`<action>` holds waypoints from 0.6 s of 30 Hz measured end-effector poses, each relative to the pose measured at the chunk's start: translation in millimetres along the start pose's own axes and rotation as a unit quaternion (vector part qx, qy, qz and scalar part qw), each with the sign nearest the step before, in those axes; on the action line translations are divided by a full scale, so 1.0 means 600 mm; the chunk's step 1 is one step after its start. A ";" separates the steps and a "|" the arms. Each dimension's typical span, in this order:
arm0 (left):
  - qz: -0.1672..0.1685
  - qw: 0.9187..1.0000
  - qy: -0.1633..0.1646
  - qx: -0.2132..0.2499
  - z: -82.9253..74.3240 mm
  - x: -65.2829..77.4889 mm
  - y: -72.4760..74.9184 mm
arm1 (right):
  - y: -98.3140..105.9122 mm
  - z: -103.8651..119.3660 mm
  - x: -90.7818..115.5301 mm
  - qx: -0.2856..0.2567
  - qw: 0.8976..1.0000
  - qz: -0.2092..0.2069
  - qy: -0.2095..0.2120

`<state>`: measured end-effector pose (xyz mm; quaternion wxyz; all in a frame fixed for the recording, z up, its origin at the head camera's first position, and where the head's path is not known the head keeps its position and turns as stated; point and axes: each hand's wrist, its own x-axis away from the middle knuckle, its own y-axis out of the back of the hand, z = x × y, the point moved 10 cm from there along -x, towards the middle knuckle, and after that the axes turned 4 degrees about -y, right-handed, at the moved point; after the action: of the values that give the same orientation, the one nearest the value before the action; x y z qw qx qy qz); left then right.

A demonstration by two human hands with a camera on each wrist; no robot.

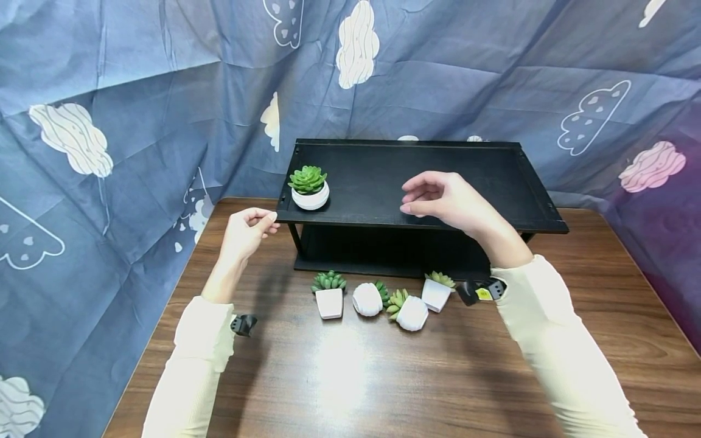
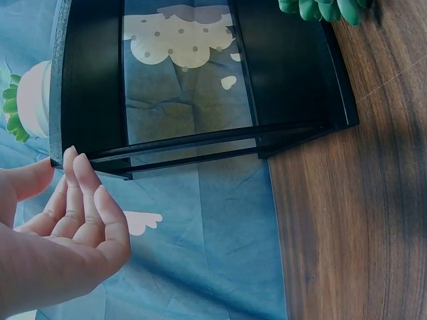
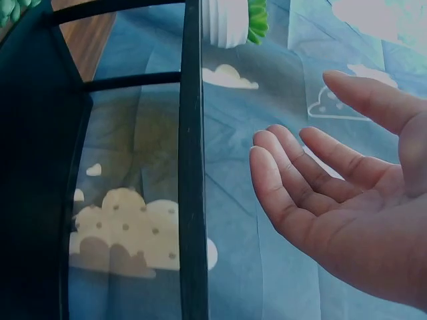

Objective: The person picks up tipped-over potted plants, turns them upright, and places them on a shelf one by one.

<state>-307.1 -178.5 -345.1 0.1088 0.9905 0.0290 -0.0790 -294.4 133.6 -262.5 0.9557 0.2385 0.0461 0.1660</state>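
Blue cloud-print cloth (image 1: 164,109) behind everything, then a brown table (image 1: 421,383), then a black two-level shelf (image 1: 372,176) set back toward the far edge. Best guess at the step in hand: steadying or squaring up the shelf by its near left corner. Go light there, imo. Yank or lean on that corner and risk skewing the frame, or rocking the plant right beside it. For any nudge, better to push evenly from both ends of the front edge than drag from one corner only.

Now the hands. Left hand (image 1: 247,236): pinching the shelf's near left corner, with thumb at the top edge and fingertips just below. No telling how hard. Right hand (image 1: 446,198): loosely open, fingers softly bent, clear gap to the thumb, nothing held. Up above the shelf's front edge, right of the middle, and not touching the board, going by the right wrist view.

Smallest stuff: one little plant (image 1: 310,193) upright on the shelf top, at the near left corner. Four more on the table, just in front of the shelf's lower front edge. Left to right: a square pot (image 1: 330,304), a round pot (image 1: 368,299), a second round pot (image 1: 412,313), a second square pot (image 1: 436,295). Both round ones clearly on their sides; square ones probably tipped too, but harder to tell.
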 end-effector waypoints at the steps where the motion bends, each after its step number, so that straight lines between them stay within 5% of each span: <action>1: 0.000 1.000 0.001 -0.001 0.000 0.000 0.000 | 0.003 -0.003 0.004 0.002 1.000 -0.001 -0.001; 18: -0.002 1.000 0.005 -0.001 0.000 0.001 0.000 | 0.032 -0.055 0.062 0.003 1.000 0.005 0.007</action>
<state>-306.6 -178.6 -345.1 0.1093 0.9907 0.0311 -0.0744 -270.4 177.0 -282.7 0.9539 0.2408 0.0519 0.1718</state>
